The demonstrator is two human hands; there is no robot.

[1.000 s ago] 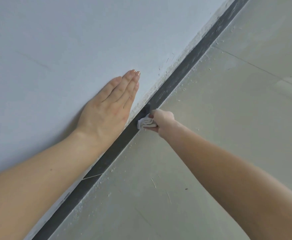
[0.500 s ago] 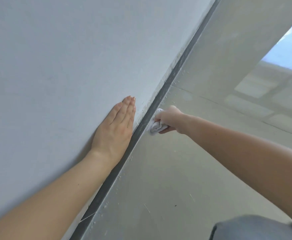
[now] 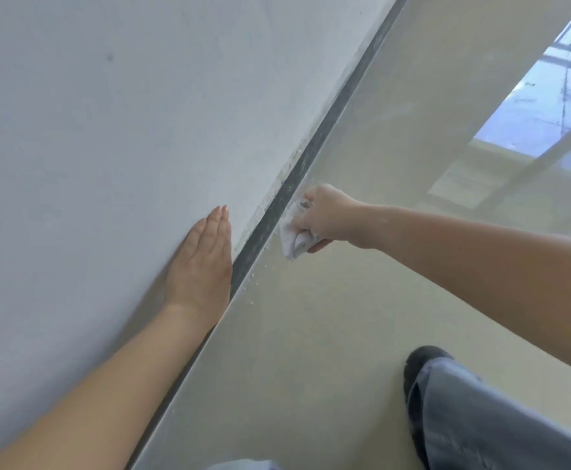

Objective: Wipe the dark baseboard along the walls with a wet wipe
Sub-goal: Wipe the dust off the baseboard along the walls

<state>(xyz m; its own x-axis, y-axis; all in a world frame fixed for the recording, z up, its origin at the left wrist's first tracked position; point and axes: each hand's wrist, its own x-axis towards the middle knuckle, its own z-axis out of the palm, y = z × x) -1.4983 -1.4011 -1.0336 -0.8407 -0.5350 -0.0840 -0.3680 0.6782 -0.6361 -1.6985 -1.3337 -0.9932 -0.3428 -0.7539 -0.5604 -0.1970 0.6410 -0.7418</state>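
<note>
The dark baseboard (image 3: 341,93) runs diagonally from the lower left to the top right, between the pale wall and the floor. Dust and white specks cover the stretch near my hands. My right hand (image 3: 326,217) grips a crumpled white wet wipe (image 3: 292,240) right beside the baseboard, at floor level. My left hand (image 3: 204,262) lies flat on the wall with straight fingers, just left of the baseboard and a little behind the wipe.
The white wall (image 3: 108,130) fills the left half. A glossy beige tiled floor (image 3: 311,334) reflects a window at the upper right. My leg in blue trousers (image 3: 480,422) and a dark shoe (image 3: 419,361) stand at the lower right.
The view has swung so that more floor, the window's reflection and my leg show. My right hand with the wipe has moved further along the baseboard. My left hand stays flat on the wall.
</note>
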